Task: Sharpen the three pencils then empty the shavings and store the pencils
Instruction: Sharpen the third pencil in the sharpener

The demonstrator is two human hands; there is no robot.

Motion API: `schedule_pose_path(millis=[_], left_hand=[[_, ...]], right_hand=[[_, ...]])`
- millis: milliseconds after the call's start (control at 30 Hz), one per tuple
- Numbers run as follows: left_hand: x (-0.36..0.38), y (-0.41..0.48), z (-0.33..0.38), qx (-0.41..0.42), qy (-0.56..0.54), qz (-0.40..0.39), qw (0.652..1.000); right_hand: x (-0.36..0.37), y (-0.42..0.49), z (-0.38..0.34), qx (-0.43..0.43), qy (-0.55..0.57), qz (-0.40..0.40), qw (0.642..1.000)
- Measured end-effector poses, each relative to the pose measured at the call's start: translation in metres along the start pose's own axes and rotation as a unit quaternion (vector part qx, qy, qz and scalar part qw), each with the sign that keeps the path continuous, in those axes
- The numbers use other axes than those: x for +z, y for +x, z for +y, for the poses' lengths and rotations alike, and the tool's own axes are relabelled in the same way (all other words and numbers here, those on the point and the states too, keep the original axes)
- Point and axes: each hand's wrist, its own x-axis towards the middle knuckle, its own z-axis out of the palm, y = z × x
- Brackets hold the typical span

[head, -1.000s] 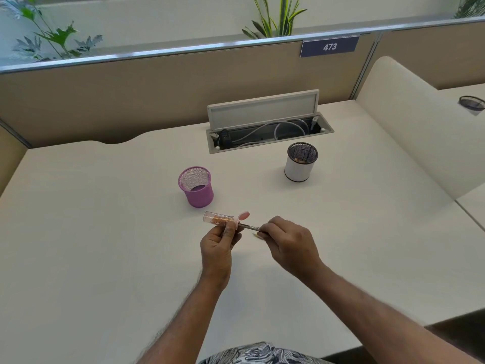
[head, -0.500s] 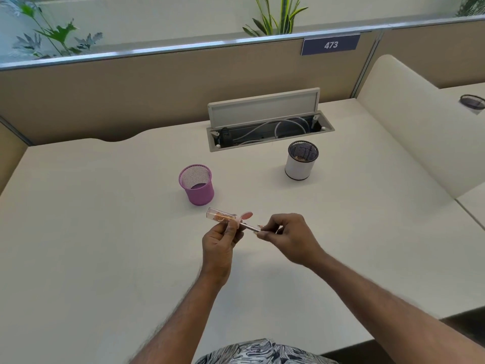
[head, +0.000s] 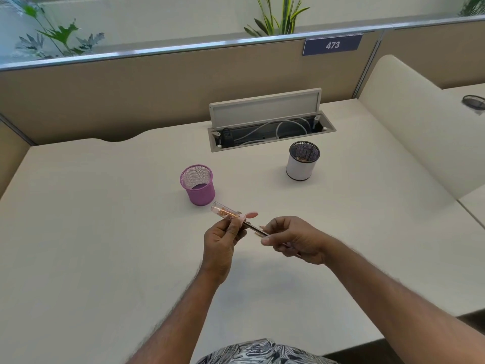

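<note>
My left hand (head: 221, 239) grips a clear tube-shaped sharpener (head: 225, 210) with a pink flip cap; orange-brown shavings show inside the tube. A dark pencil (head: 256, 229) is pushed into the sharpener's near end, and my right hand (head: 295, 239) pinches its shaft between thumb and fingers. Both hands hover above the desk near its middle. Just behind the sharpener stands a purple mesh cup (head: 198, 183). Farther right is a white cup with a black mesh inside (head: 301, 161); its contents are hard to make out.
The white desk (head: 105, 232) is bounded by a tan partition at the back. An open cable tray (head: 270, 132) with white cables lies behind the cups. A rounded cream divider (head: 420, 122) rises on the right.
My right hand has rolled on the pencil, its fingers shifting as the pencil turns in the sharpener. My left hand and the sharpener have barely moved.
</note>
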Motion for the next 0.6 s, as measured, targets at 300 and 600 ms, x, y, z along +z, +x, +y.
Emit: schedule_pose_path(millis=[300, 600], left_hand=[[0.003, 0.0, -0.004, -0.001, -0.012, 0.047, 0.999], [0.001, -0.003, -0.001, -0.005, -0.016, 0.031, 0.999]], right_hand=[[0.02, 0.005, 0.026, -0.394, -0.396, 0.283, 0.78], [0.015, 0.003, 0.018, -0.242, -0.197, 0.187, 0.932]])
